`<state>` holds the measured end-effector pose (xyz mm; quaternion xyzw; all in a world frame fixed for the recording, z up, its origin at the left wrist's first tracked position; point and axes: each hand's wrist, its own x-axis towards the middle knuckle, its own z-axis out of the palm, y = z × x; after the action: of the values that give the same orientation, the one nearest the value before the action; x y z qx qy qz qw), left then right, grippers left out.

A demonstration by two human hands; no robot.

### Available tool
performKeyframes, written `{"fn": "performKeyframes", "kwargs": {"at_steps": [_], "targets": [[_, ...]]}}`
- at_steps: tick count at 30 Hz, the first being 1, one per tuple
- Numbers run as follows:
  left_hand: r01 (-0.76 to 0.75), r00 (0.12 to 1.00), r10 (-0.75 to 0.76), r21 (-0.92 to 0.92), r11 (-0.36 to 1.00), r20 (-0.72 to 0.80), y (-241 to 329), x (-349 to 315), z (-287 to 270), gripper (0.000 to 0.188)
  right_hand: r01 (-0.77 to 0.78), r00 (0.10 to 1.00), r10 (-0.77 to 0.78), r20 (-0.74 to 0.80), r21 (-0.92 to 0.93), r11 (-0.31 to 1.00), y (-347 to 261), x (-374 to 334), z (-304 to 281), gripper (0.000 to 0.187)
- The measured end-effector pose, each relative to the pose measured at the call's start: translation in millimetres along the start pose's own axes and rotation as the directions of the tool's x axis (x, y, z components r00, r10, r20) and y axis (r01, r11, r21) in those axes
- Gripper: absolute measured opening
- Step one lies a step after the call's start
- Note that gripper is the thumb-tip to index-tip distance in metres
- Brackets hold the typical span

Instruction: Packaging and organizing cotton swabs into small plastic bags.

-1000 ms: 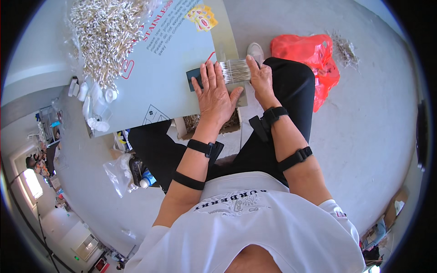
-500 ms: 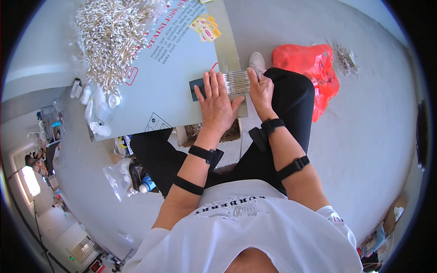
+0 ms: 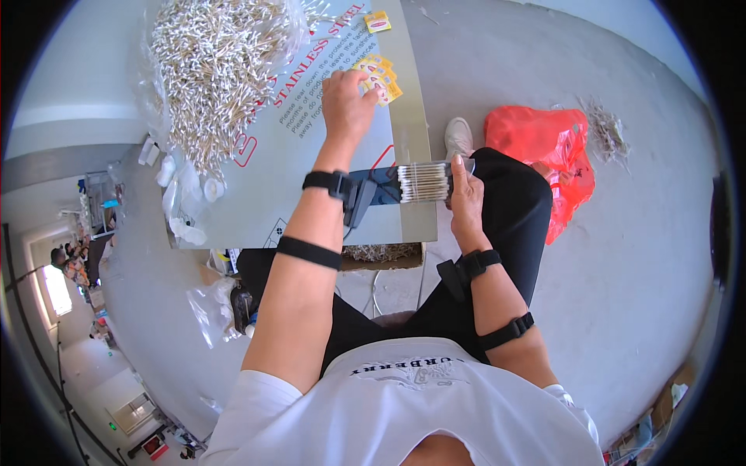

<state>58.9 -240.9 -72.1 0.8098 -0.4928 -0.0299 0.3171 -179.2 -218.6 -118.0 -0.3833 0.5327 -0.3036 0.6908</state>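
Cotton swabs (image 3: pixel 423 183) in a clear bag (image 3: pixel 469 165), held by the right hand (image 3: pixel 466 200) at the tabletop (image 3: pixel 233 221) edge, could spill if it tips, and I can't tell if the left hand (image 3: pixel 346 109) holds any yellow cards (image 3: pixel 386 82).

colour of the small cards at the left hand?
Small cards: mostly yellow, with white and red details. Best in the head view.

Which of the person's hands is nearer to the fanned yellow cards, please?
Left. The left hand is at the left edge of the fanned yellow cards; the right hand is farther off, nearer the body, holding the cotton swab pack.
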Motion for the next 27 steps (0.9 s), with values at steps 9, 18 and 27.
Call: {"fn": "performKeyframes", "kwargs": {"at_steps": [9, 18, 27], "targets": [[0.247, 0.938, -0.264, 0.102, 0.964, 0.226, -8, 26, 14, 0.025, -0.033, 0.999, 0.032, 0.017, 0.040, 0.999, -4, -5, -1, 0.051], [0.368, 0.929, -0.313, -0.431, 0.824, 0.196, -9, -5, -16, 0.006, 0.003, 0.999, -0.008, 0.047, 0.115, 0.993, 13, 5, 0, 0.039], [0.440, 0.846, -0.292, -0.275, 0.855, 0.445, 19, -101, -27, 0.003, 0.094, 0.994, -0.101, 0.038, 0.140, 0.986, 7, 2, 7, 0.034]]}}
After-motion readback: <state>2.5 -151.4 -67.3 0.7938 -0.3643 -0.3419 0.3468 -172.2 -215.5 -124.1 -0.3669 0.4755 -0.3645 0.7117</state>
